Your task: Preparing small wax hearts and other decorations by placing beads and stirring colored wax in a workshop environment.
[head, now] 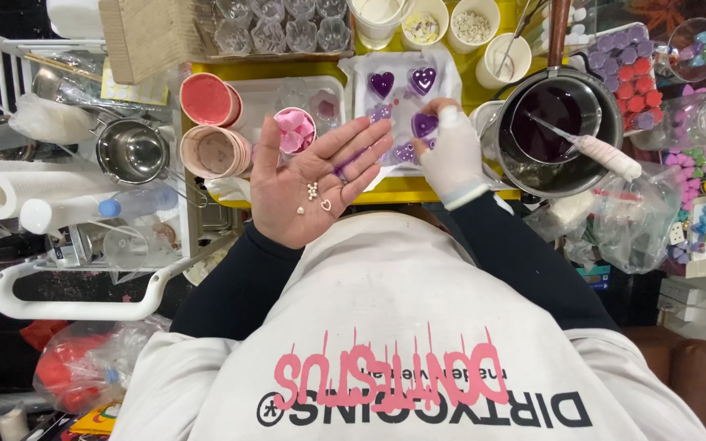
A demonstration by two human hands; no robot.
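Observation:
My bare left hand (308,184) lies palm up over the near edge of the yellow table (394,192). Several tiny pale charms (314,196), one of them heart shaped, rest on the palm. My right hand (451,155) wears a white glove, and its fingertips pinch a small purple heart (424,124) over a white mould sheet (449,82). Two bigger purple hearts (382,82) sit at the far side of the sheet, and smaller ones lie near my fingers.
A metal pot of dark purple liquid (553,122) with a wrapped-handle stirrer (606,155) stands on the right. Pink tubs (206,100) and a cup of pink hearts (294,131) stand on the left. A paper roll (10,192), a steel cup (132,151) and plastic bags (635,220) crowd the sides.

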